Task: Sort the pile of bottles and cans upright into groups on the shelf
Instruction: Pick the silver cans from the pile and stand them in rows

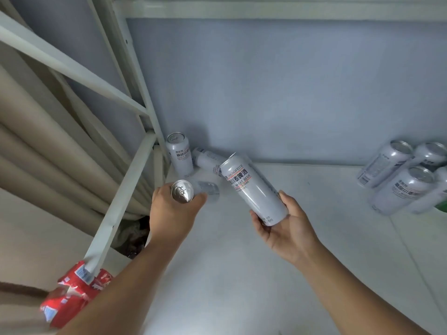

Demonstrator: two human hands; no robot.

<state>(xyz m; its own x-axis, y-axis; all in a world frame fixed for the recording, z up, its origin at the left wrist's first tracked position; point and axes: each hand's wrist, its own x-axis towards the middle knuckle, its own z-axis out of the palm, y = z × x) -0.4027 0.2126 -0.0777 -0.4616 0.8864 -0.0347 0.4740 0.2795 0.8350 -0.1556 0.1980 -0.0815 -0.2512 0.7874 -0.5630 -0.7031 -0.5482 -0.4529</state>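
- A single view: a wide-angle camera worn on the person's head, above and in front of the shelf (302, 250).
- It faces forward and down, toward the shelf's back left corner and the rear panel (278, 88).
- It sits close; the left hand (173, 213) and right hand (287, 228) fill the middle.
- The frame post (121, 201) marks the shelf's left edge; on the right, the shelf runs out of view.

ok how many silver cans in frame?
8. Left hand holds one can; right hand holds another; upright can and lying can in back-left corner; four cans clustered at right. Frame edge may hide more.
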